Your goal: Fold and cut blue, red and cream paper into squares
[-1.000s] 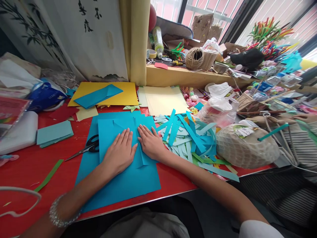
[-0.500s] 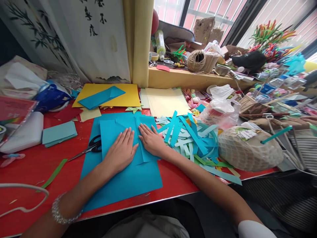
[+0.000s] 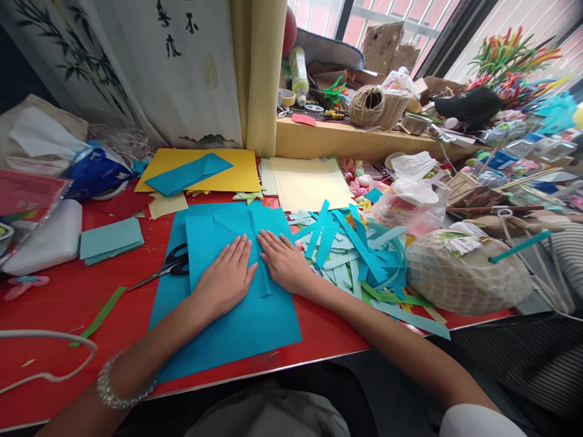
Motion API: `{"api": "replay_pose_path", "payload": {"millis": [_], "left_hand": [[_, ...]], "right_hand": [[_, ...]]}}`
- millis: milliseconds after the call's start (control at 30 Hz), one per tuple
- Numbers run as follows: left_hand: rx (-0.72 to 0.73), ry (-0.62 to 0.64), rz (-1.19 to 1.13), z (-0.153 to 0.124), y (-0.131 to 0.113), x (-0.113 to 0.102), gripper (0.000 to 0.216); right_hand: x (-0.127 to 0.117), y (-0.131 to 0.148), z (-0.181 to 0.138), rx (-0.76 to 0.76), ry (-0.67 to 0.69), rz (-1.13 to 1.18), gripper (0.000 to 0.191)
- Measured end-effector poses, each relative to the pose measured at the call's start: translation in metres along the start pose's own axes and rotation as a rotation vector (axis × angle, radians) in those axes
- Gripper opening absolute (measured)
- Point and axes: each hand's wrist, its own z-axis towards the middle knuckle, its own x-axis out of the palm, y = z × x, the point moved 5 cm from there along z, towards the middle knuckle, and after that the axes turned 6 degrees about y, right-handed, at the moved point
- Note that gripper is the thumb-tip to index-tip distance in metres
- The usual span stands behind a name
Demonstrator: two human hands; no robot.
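Head view, and here we are: my left hand (image 3: 228, 273) lies palm down, fingers stretched out and close together, thumb angled away, flat on the creased blue paper (image 3: 201, 249). Across to my right hand (image 3: 285, 261), and that's flattened too, fingers extended over the same paper. They're near each other but apart, a narrow band of blue showing between them. The paper sits on a larger blue sheet (image 3: 166, 309), near the front edge of the red table (image 3: 328, 321). Scissors (image 3: 177, 262) lie just left of it; over right, a heap of cut strips (image 3: 364, 249).
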Motion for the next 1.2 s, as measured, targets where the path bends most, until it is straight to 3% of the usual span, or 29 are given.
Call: {"api": "replay_pose_path", "payload": {"millis": [633,867,1033,1200], "left_hand": [[-0.077,-0.065,0.069,-0.002,-0.010,0.000,0.061],[0.012,-0.222,0.085,0.007,0.009,-0.019,0.057],[0.065,-0.106,0.041,0.005,0.005,-0.007,0.058],[0.014,-0.054,0.001,0.005,0.000,-0.001,0.059]], "right_hand": [[0.002,0.000,0.002,0.023,-0.022,-0.022,0.052],[-0.007,-0.010,0.015,-0.010,-0.024,0.055,0.057],[-0.003,-0.005,0.003,-0.013,0.038,0.036,0.056],[0.001,-0.002,0.000,0.022,0.037,-0.005,0.055]]}}
